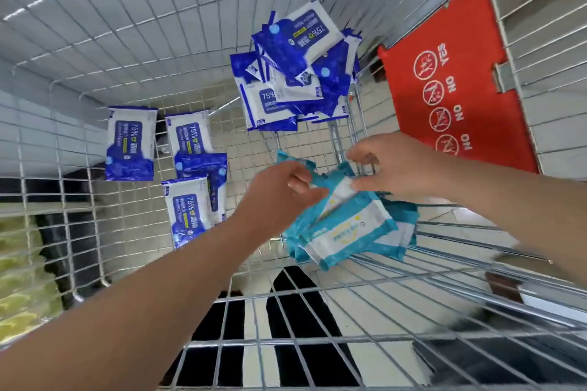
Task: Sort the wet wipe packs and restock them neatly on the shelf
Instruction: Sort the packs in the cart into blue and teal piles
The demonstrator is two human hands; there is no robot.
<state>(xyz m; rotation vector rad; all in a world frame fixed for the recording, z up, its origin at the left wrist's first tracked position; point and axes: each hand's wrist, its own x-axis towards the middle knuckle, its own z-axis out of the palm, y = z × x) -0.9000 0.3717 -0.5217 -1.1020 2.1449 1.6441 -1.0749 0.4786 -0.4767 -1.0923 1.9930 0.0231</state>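
A person's left forearm (133, 311) reaches over the near wire wall of a shopping cart (444, 289) as both hands close on a fanned bundle of teal packs (346, 232), which lies on the camera side of the red seat flap (457, 79) and just left of its lower corner. The left hand (279, 190) grips the bundle's end farther from the flap, fingers curled over the wrappers. The right hand (390, 165), nearer the flap and slightly blurred, pinches the top pack between thumb and fingertips. The bundle's long axis slants from the left hand down toward the camera and to the right, so most of it trails below both grips. The lift would likely have to come from the left hand, which has the fuller hold, with the right steadying the loose top pack. A heap of dark-blue packs (295, 73) is piled left of the flap in the far corner. Four more dark-blue packs (187, 162) lie scattered well to the flap's left on the cart floor. No shelf is in view, and the sorting looks only partly done.
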